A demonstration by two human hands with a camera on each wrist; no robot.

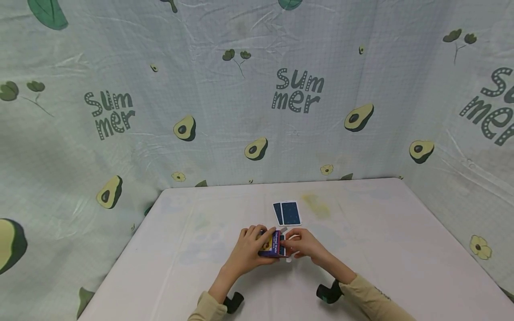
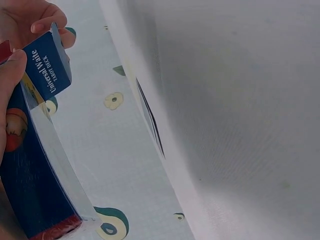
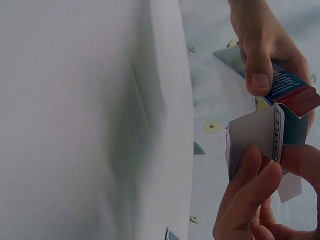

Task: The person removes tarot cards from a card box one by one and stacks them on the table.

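My left hand (image 1: 249, 249) grips a purple and blue tarot card box (image 1: 271, 244), with its thumb across one broad face in the right wrist view. A lifted end flap (image 2: 49, 65) reads "Universal Waite Tarot Deck". At the opened end on the right, my right hand (image 1: 303, 244) pinches blue-backed tarot cards (image 3: 294, 122) that show at the mouth of the box. Its fingers lie close by the flap's white inner side. Most of the cards are hidden inside the box.
Two blue-backed cards (image 1: 291, 213) lie overlapping on the white table (image 1: 201, 276), just beyond the hands. A sheet (image 1: 225, 93) printed with avocados hangs behind and at the sides. Black wrist devices (image 1: 329, 292) sit under the forearms.
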